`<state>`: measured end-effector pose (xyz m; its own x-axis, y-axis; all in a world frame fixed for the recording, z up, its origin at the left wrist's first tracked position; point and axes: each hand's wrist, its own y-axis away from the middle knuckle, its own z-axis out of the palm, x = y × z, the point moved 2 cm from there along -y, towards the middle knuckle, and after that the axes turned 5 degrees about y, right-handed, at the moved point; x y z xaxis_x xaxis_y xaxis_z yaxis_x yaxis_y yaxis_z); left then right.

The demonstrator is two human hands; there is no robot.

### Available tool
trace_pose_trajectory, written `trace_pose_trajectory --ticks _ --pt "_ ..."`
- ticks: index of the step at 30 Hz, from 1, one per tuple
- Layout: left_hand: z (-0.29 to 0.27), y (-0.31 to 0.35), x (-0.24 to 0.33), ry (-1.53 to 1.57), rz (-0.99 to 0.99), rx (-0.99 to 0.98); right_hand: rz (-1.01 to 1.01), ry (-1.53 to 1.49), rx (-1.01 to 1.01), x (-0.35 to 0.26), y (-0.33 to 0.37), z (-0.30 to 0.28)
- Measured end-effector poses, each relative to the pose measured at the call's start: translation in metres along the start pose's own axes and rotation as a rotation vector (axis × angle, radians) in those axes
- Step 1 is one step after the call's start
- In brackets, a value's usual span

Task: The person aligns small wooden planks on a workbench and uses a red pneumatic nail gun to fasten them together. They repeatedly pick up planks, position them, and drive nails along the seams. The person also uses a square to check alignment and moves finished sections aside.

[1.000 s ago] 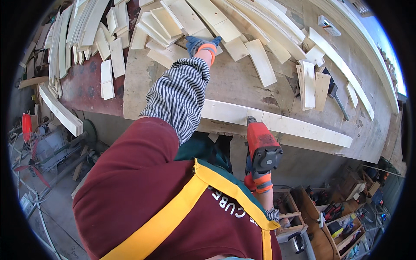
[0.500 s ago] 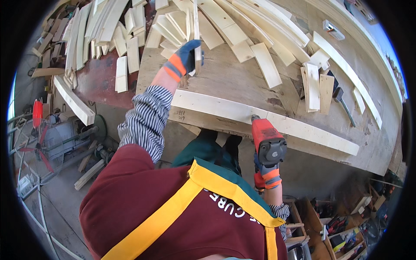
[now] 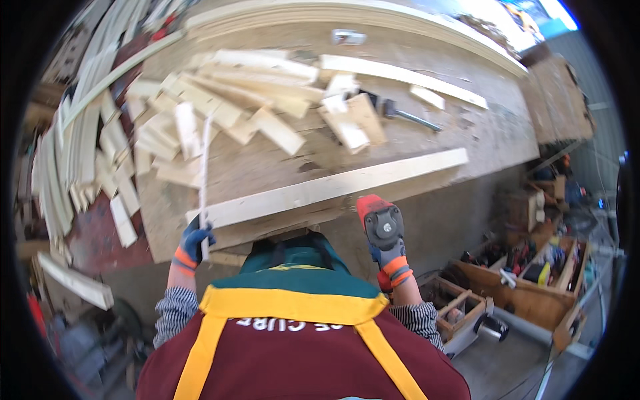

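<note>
My left hand (image 3: 193,241), in a blue glove with an orange cuff, grips a thin white strip (image 3: 203,175) that stands up over the near edge of the wooden workbench (image 3: 487,137). My right hand (image 3: 390,257), gloved the same way, holds a red power drill (image 3: 380,220) with its nose against the long pale plank (image 3: 333,187) lying along the bench's near edge. Both hands sit just below that plank, the left at its left end, the right near its middle.
A heap of short wood offcuts (image 3: 227,120) covers the bench's middle and left. A hammer (image 3: 400,113) lies among them. Long slats (image 3: 73,153) are stacked at the left. Wooden crates with tools (image 3: 527,273) stand on the floor at the right.
My left hand has drawn back from the far offcut pile to the near bench edge and now holds the thin white strip. The drill stays at the plank.
</note>
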<state>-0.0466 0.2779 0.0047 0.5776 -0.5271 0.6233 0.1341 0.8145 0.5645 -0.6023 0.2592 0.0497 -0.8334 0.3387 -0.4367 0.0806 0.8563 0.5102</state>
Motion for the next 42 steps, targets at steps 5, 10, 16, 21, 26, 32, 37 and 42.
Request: trace_pose_trajectory --ticks 5,10,16,21,26,32,37,42 --pt "0.037 0.014 -0.015 -0.029 0.11 0.134 0.305 -0.528 0.239 0.076 -0.031 -0.08" --pt "0.071 0.005 -0.061 0.068 0.223 0.395 0.391 -0.456 0.399 0.208 -0.129 -0.174" --pt "0.149 -0.005 -0.107 0.076 0.185 0.595 0.42 -0.169 0.501 0.339 -0.256 -0.316" --pt "0.258 -0.021 -0.078 -0.362 0.135 0.678 0.217 0.119 0.55 0.51 -0.388 -0.39" --pt "0.276 -0.016 -0.095 -0.762 0.141 0.877 0.25 0.495 0.482 0.54 -0.478 -0.396" --pt "0.269 0.009 -0.113 -1.557 -0.038 0.983 0.228 0.552 0.499 0.551 -0.502 -0.39" --pt "0.283 0.017 -0.097 -1.731 -0.128 0.82 0.085 0.358 0.714 0.555 -0.462 -0.377" --pt "0.256 0.077 -0.106 -1.901 -0.209 0.489 -0.547 0.219 0.756 0.254 -0.354 -0.272"
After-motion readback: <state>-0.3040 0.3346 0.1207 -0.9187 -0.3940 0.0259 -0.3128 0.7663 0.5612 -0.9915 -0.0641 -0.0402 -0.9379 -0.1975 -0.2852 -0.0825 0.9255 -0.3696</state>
